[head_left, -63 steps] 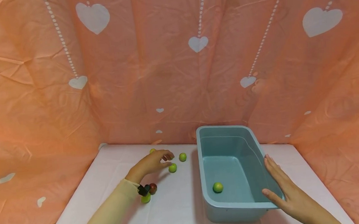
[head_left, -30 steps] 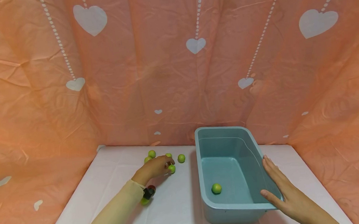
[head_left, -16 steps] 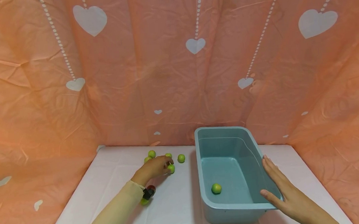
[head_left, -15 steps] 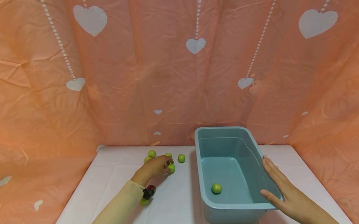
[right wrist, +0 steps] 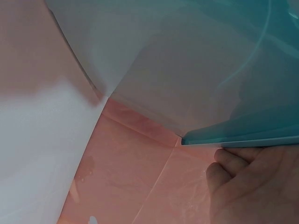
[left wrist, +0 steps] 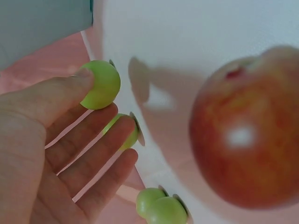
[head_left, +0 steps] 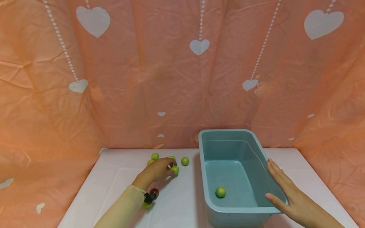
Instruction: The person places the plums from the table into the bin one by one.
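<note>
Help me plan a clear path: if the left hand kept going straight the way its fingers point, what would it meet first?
Probably nothing new: the left hand already touches a small round green fruit at its fingertips. Beyond it stands the blue plastic tub, though depth is hard to judge.

No legible text, label, brand, number or sign in any view. The orange fabric backdrop point(head_left: 166, 76), filling the upper frame of the head view, carries only white hearts and dotted lines, no lettering. The blue-green plastic tub point(head_left: 241, 211) at lower right shows bare walls, no marking. The small black device point(head_left: 148, 198) on the cream sleeve's wrist, lower left of centre, is too small to tell. Wrist views: nothing printed on the fruit or the tub.
</note>
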The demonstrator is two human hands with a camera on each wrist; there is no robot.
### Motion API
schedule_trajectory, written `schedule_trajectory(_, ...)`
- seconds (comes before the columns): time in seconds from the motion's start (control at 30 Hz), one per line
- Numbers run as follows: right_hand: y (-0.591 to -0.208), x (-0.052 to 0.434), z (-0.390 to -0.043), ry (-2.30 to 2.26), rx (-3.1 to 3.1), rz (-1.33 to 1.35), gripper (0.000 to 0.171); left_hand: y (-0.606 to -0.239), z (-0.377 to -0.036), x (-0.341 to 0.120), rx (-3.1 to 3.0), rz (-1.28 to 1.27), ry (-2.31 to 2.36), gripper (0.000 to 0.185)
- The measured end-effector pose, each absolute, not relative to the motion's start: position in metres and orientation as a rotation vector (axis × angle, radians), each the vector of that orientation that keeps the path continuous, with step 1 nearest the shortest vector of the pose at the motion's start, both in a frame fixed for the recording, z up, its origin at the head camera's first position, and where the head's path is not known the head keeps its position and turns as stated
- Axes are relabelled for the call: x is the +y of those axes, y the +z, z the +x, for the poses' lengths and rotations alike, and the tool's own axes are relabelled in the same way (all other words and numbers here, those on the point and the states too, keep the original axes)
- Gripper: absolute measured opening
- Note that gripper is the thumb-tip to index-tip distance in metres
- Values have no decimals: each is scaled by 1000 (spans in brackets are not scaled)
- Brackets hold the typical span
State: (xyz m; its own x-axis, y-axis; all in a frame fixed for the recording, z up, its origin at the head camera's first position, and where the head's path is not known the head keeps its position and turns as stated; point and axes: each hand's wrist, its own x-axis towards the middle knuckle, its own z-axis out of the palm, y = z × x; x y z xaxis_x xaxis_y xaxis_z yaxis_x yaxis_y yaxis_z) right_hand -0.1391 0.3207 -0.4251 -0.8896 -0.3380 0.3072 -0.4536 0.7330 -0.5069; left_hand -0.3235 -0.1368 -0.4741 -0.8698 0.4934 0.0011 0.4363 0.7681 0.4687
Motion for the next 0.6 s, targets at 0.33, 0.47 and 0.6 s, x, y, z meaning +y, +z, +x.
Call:
schedule_trajectory(0.33,-425,321,-140,884,-2740,626,94,-477,-326,-140,2809,769,779,29)
schedule_trajectory(0.47,-426,321,-140,883,-2731,637,94,-473,-324,-140,2799,802,806,27)
schedule_trajectory(0.6,-426,320,-140,860,-2714,647,94,-464,-319,-139,2820,864,813,27)
